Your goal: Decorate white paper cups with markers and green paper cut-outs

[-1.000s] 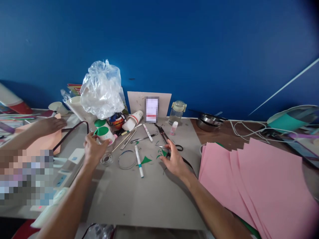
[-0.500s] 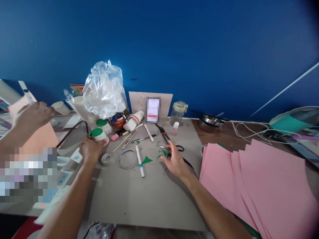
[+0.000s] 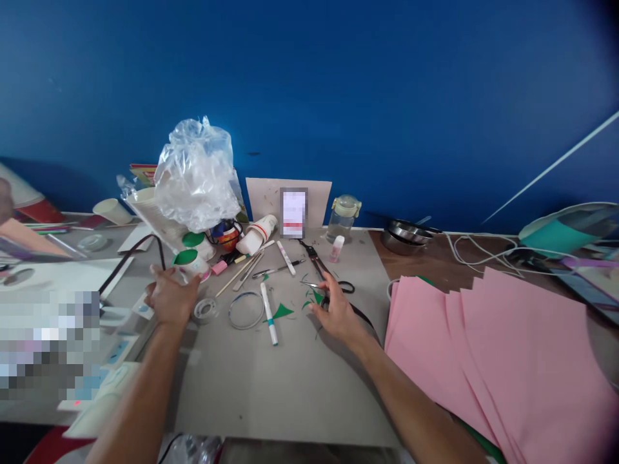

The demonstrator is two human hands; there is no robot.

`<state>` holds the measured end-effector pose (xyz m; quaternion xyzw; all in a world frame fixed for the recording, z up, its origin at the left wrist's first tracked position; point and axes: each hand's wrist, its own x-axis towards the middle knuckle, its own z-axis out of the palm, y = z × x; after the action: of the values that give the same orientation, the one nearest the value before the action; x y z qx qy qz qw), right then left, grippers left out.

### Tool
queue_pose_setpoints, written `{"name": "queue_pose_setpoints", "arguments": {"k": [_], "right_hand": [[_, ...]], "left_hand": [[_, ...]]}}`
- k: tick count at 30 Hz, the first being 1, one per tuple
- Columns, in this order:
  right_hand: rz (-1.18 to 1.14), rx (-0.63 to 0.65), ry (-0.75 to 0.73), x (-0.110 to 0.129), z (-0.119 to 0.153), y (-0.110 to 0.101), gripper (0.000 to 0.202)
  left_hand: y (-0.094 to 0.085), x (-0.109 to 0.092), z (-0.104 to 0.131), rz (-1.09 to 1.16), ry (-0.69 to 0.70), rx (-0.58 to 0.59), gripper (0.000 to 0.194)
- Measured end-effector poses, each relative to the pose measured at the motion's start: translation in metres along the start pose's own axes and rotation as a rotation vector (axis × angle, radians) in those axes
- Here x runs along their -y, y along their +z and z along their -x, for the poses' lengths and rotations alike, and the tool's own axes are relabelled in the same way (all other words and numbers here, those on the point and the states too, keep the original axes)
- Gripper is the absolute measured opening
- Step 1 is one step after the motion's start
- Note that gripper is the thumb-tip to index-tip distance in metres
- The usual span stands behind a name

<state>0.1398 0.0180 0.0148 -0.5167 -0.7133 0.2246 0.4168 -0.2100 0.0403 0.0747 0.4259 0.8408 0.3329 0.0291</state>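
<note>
My left hand (image 3: 171, 299) is beside a white paper cup (image 3: 198, 267) topped with a green disc. Its fingers are apart, with the thumb against or very near the cup's lower side. Behind it stands a second cup with a green top (image 3: 193, 240). My right hand (image 3: 338, 314) rests on the table, thumb and fingers spread, over the handles of black-handled scissors (image 3: 347, 287); the palm hides part of them. Green paper scraps (image 3: 283, 311) lie to its left, near a white marker with a teal band (image 3: 269, 316).
A tape roll (image 3: 206, 310), a wire ring (image 3: 245, 310), pens and sticks lie mid-table. Pink sheets (image 3: 527, 361) are stacked at right. A clear plastic bag (image 3: 196, 174), a jar (image 3: 342, 219) and metal bowls (image 3: 409, 237) stand at the back. Another person's hand (image 3: 4, 201) shows at far left.
My left hand has drawn slightly back from the cup and its fingers have spread. The other person's hand has moved left, taking the peach sheet along. My right hand has barely moved.
</note>
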Motion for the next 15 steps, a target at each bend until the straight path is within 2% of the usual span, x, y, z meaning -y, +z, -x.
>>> {"name": "queue_pose_setpoints", "arguments": {"k": [2, 4, 6, 8, 10, 12, 15], "right_hand": [[-0.012, -0.001, 0.021, 0.000, 0.000, 0.000, 0.075], [-0.025, 0.000, 0.043, 0.002, 0.000, 0.001, 0.074], [-0.033, -0.003, 0.070, 0.004, 0.000, 0.001, 0.074], [-0.033, -0.008, 0.091, 0.006, 0.001, 0.002, 0.073], [-0.022, -0.020, 0.090, 0.010, 0.000, 0.001, 0.070], [-0.016, -0.027, 0.062, 0.014, -0.001, -0.001, 0.059], [-0.029, 0.006, -0.018, 0.021, -0.003, -0.005, 0.017]], "left_hand": [[-0.007, -0.003, 0.013, -0.036, -0.041, -0.077, 0.091], [-0.016, -0.008, 0.029, 0.024, 0.012, -0.105, 0.088], [-0.029, -0.016, 0.048, 0.088, 0.094, -0.108, 0.064], [-0.046, -0.026, 0.063, 0.153, 0.181, -0.026, 0.036], [-0.065, -0.042, 0.072, 0.195, 0.212, 0.014, 0.029], [-0.084, -0.061, 0.072, 0.217, 0.266, -0.047, 0.028], [-0.109, -0.091, 0.050, 0.229, 0.401, -0.110, 0.028]]}}
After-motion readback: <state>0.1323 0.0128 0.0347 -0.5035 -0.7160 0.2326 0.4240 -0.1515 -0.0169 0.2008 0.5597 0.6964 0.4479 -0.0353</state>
